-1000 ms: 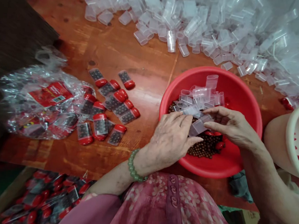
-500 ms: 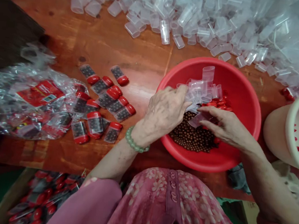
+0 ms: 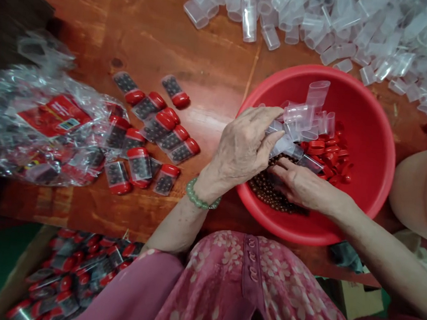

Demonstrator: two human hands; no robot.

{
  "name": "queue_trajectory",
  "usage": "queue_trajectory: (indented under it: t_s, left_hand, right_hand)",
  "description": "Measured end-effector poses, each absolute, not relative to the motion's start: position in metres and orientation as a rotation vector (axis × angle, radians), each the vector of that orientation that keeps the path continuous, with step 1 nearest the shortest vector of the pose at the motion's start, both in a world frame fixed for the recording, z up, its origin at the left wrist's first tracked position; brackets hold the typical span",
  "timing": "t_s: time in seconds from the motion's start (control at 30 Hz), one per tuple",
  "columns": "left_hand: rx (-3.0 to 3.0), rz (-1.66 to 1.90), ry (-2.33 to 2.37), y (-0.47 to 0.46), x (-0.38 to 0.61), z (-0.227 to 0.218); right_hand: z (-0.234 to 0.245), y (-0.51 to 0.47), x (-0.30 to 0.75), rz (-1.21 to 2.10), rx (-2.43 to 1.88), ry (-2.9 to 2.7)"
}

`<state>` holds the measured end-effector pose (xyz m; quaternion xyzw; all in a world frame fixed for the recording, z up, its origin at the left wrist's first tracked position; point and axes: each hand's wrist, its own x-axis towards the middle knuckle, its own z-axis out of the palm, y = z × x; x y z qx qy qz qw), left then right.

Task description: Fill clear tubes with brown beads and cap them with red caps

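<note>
A red plastic basin (image 3: 381, 145) holds brown beads (image 3: 270, 194), clear plastic tubes (image 3: 299, 116) and red caps (image 3: 332, 150). My left hand (image 3: 247, 143), with a green bead bracelet (image 3: 198, 198) at its wrist, reaches over the basin's left side. Its fingers are stretched beside the tubes, thumb apart from them. My right hand (image 3: 301, 185) dips into the beads with its fingers curled together. Its fingertips are partly hidden, so what they hold cannot be made out. Just above its knuckles lies a clear tube (image 3: 310, 163).
Small bead-filled tubes with red caps (image 3: 172, 139) lie left of the basin, by a clear plastic bag (image 3: 52, 121) with a red label. Loose clear tubes (image 3: 333, 26) cover the table's back. A pale bucket (image 3: 414, 190) stands right; more filled tubes (image 3: 77, 267) lie below the table's edge.
My right hand, which held a clear tube by its fingertips, has moved down and left into the beads. My left hand stays near the tubes. The view has shifted slightly.
</note>
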<state>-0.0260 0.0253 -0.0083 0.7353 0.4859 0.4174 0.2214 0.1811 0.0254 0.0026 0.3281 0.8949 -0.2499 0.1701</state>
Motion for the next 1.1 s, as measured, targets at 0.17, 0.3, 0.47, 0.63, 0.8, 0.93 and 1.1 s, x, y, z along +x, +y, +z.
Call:
queue_trajectory:
  t_s: [0.17, 0.3, 0.47, 0.63, 0.8, 0.93, 1.1]
  left_hand:
    - [2.016, 1.144, 1.322, 0.027, -0.026, -0.007]
    - [2.013, 1.17, 1.315, 0.026, -0.026, -0.005]
    - [2.06, 1.178, 1.324, 0.025, -0.026, -0.006]
    - [2.031, 1.116, 1.33, 0.025, -0.026, -0.006]
    - [2.069, 1.134, 1.356, 0.027, -0.026, -0.004]
    - [2.017, 1.217, 1.309, 0.027, -0.027, -0.005]
    - [1.779, 1.258, 1.217, 0.024, -0.03, 0.002]
  right_hand:
    - [0.004, 0.031, 0.183, -0.55, 0.912, 2.457]
    - [0.005, 0.021, 0.169, -0.124, 0.898, 2.384]
    - [-0.01, 0.022, 0.163, -0.272, 0.776, 2.477]
    - [-0.025, 0.029, 0.162, -0.7, 0.788, 2.591]
    - [-0.02, 0.035, 0.163, -1.126, 0.814, 2.684]
    - [0.0, 0.037, 0.171, -1.476, 0.832, 2.677]
    - [0.027, 0.034, 0.184, -1.624, 0.979, 2.66]
